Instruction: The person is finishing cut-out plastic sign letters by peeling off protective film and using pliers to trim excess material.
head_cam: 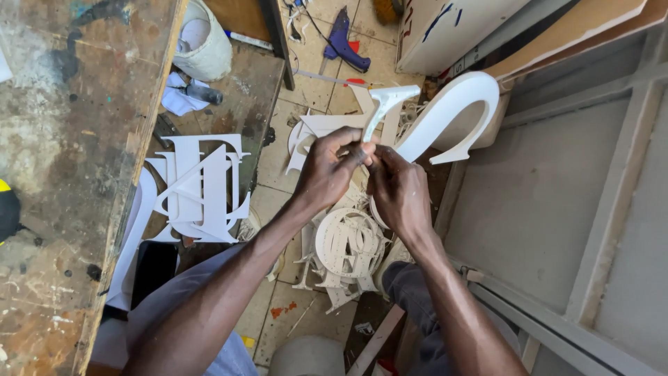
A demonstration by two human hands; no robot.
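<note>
White plastic dominates the view. Nearest to me, low in the frame, a rounded grey-white bucket top (pixel 308 354) sits on the tiled floor (pixel 278 313) between my knees. Just above it a round white cut-out disc of overlapping letters (pixel 346 245) lies on a pile of white offcuts, directly below my wrists.

Both forearms reach forward and meet at mid-frame. My left hand (pixel 325 172) has its grip closed, thumb and fingers pinched on the lower stem of a slim white Y-shaped plastic letter piece (pixel 387 104). My right hand (pixel 400 191) is likewise closed, its fingertips pressed against the same stem just beside the left thumb. The piece is held in the air, forked end pointing away from me and tilted to the right, clear of the floor.

Just beyond it, and to its right, a large white curved foam letter with a hooked end (pixel 456 111) stands against a tan board (pixel 570 35). To my left, a stack of flat white interlocked letter cut-outs (pixel 202 188) rests on a lower wooden shelf, beside a black phone (pixel 153 271). Further left is the worn, paint-stained wooden counter (pixel 69 174). To my right lies a grey framed panel (pixel 557 209).

Farthest off, a purple glue gun (pixel 344 42) lies on the floor tiles, and a cream cloth bag (pixel 205 45) sits at the shelf's far end.
</note>
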